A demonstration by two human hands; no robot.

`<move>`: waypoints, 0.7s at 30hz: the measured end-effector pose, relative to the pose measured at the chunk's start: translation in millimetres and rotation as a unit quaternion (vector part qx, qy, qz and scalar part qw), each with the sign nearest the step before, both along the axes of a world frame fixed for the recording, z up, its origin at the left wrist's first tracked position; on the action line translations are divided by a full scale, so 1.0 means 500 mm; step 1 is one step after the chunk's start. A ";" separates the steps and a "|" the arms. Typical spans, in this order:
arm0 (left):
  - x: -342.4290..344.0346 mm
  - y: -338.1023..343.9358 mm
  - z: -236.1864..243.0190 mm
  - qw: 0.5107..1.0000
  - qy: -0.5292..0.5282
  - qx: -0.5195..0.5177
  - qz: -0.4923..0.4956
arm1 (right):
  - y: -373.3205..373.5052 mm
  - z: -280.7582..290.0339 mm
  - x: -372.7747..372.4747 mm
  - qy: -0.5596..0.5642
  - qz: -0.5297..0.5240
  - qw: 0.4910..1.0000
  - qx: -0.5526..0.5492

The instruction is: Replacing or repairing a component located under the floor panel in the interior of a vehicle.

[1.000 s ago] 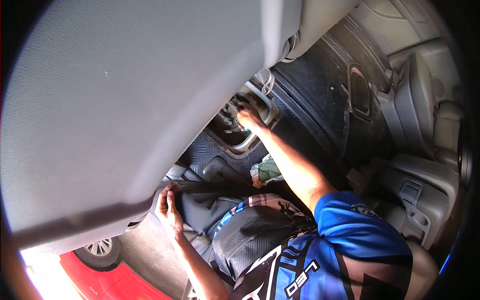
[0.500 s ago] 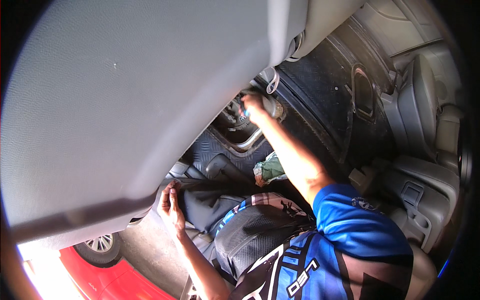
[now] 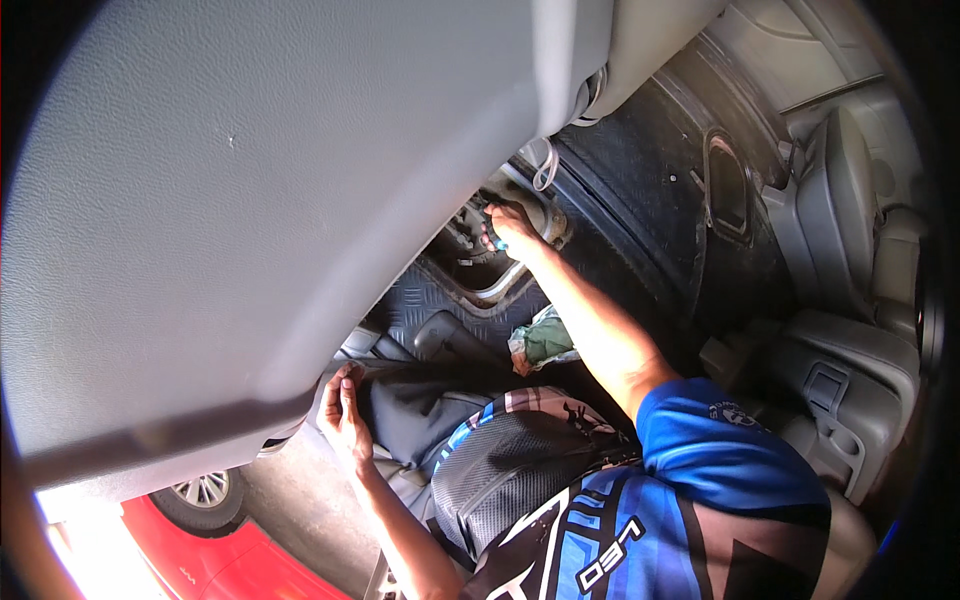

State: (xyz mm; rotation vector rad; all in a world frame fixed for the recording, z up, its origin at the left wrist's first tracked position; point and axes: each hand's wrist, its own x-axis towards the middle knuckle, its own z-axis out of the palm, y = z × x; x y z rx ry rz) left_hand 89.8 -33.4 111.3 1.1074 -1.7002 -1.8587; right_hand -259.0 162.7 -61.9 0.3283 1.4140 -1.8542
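My right hand (image 3: pixel 512 226) reaches into an opening in the vehicle floor, its fingers closed round a tool with a dark and teal handle (image 3: pixel 497 240). The tool's working end is hidden, so its exact kind does not show. Metal parts (image 3: pixel 464 236) lie inside the opening, whose pale rim (image 3: pixel 492 294) curves below the hand. My left hand (image 3: pixel 345 418) rests by my dark-trousered knee, close to the lower edge of the grey seat back. Its fingers are loosely bent and a little apart, with nothing visible in them.
The large grey seat back (image 3: pixel 260 220) fills the upper left and overhangs part of the opening. A crumpled green cloth (image 3: pixel 545 342) lies near my right forearm. Another framed floor opening (image 3: pixel 727 190) and folded grey seats (image 3: pixel 840 390) are on the right. A red car (image 3: pixel 230 560) stands outside.
My right hand has shifted slightly downward and turned over the opening, showing more of the tool's handle. My left hand stays in place.
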 end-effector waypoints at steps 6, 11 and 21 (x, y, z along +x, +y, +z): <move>-0.012 0.005 -0.009 1.000 0.011 0.002 0.001 | 0.020 -0.036 -0.039 -0.001 0.011 1.000 0.000; 0.005 0.002 -0.014 1.000 0.010 -0.001 0.008 | 0.008 -0.016 -0.044 -0.034 0.031 0.998 0.037; 0.002 0.006 -0.009 1.000 0.000 0.007 0.013 | -0.037 0.025 0.025 0.102 -0.061 0.964 0.238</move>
